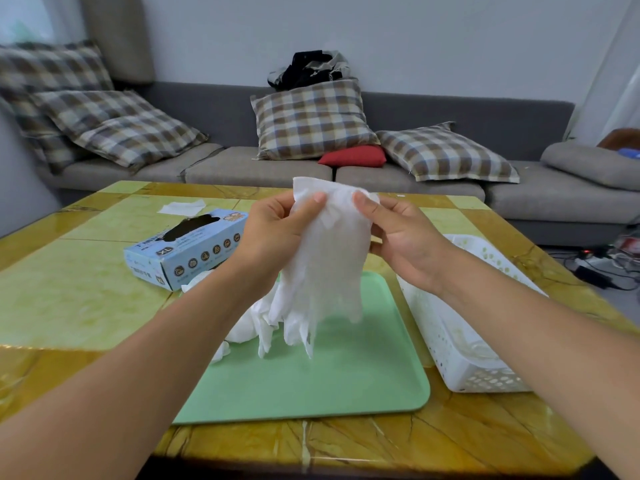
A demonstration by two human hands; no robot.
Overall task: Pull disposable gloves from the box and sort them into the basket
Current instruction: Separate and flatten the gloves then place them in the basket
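Observation:
A thin white disposable glove [329, 258] hangs cuff-up above the green tray [346, 375], its fingers dangling. My left hand [273, 233] pinches the cuff's left side with thumb in front. My right hand [398, 237] pinches the right side of the cuff. More crumpled white gloves [252, 323] lie on the tray's left part under the hanging one. The blue glove box [187, 251] lies to the left with its oval opening facing up. The white perforated basket [460, 344] stands to the right of the tray, partly behind my right forearm.
A white sheet [181, 207] lies on the far left of the yellow-green table [69, 299]. A grey sofa [263, 168] with plaid cushions runs behind the table. Cables [602, 268] lie on the floor at the right.

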